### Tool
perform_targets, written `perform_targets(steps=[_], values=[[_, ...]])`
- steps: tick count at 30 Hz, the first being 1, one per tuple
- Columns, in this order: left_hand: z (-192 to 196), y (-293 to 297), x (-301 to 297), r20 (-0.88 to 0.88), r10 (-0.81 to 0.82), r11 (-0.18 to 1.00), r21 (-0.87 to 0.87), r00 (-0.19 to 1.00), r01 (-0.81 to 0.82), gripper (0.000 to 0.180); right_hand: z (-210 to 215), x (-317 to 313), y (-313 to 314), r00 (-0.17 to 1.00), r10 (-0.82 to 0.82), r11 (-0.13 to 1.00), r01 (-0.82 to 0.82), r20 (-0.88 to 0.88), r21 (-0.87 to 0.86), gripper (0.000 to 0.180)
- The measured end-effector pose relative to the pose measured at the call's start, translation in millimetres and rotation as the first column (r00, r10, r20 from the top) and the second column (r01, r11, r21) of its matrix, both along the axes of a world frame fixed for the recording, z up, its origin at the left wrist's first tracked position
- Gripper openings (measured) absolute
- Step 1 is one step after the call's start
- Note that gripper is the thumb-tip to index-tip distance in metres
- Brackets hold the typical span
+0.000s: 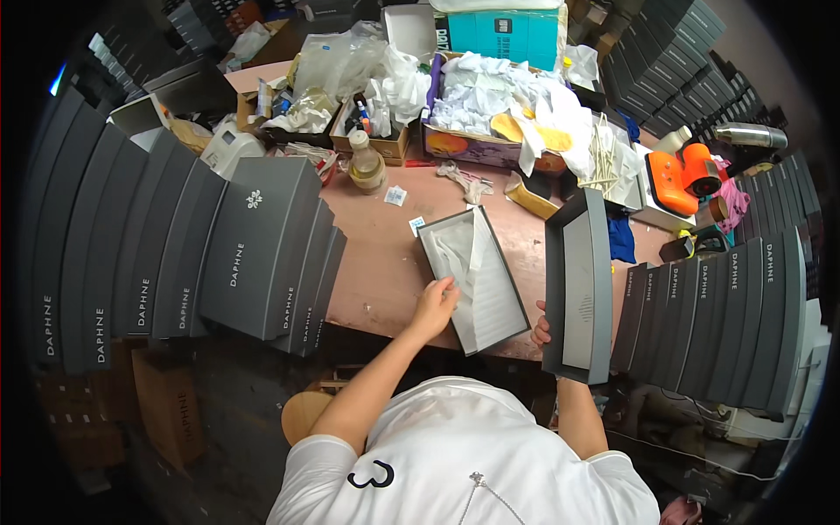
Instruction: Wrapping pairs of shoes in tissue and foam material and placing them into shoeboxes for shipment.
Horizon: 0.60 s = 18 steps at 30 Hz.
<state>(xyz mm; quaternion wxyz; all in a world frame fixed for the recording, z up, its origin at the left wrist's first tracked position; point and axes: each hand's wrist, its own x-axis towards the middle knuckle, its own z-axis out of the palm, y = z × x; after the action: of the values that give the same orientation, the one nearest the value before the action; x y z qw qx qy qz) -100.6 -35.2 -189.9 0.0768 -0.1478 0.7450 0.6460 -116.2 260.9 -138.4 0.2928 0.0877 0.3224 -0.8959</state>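
Observation:
A grey shoebox base (510,289) lies open and slanted on the table in front of me, lined with white tissue paper (477,289). At its left edge, my left hand (435,308) has bent fingers closed on the tissue paper by the rim; the thumb is partly hidden. To the right, my right hand (542,326) grips a dark grey box lid (599,297), which stands on edge with its pale inside facing left. Most of that hand is behind the lid. Whether anything lies under the tissue cannot be seen.
Closed grey shoeboxes (262,254) are stacked on the left, and more boxes (709,319) stand on the right. At the back are a bottle (367,164), a carton of crumpled paper (490,92) and an orange tape dispenser (672,182). The pink tabletop (372,262) ends near my body.

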Motion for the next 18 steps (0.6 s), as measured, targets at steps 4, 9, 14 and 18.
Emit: perform_targets(steps=[4,9,14,18], values=[[27,10,-39,0.166,-0.088,0.996,0.015,0.982,0.087,0.049,-13,5,14,0.995,-0.012,0.994,0.001,-0.096,-0.106,0.069],[25,27,-55,-0.179,-0.106,0.958,-0.281,0.978,0.052,0.054,-9,12,22,0.994,-0.039,0.998,0.033,-0.1,-0.055,0.071],[22,45,-57,-0.253,-0.101,0.881,-0.472,0.962,-0.031,0.059,-23,-3,37,0.996,0.018,0.996,-0.026,-0.085,-0.088,0.069],[39,42,-42,-0.156,-0.053,0.91,-0.415,0.986,-0.017,0.062,-24,-18,44,0.996,0.013,1.0,-0.013,-0.092,0.004,0.065]])
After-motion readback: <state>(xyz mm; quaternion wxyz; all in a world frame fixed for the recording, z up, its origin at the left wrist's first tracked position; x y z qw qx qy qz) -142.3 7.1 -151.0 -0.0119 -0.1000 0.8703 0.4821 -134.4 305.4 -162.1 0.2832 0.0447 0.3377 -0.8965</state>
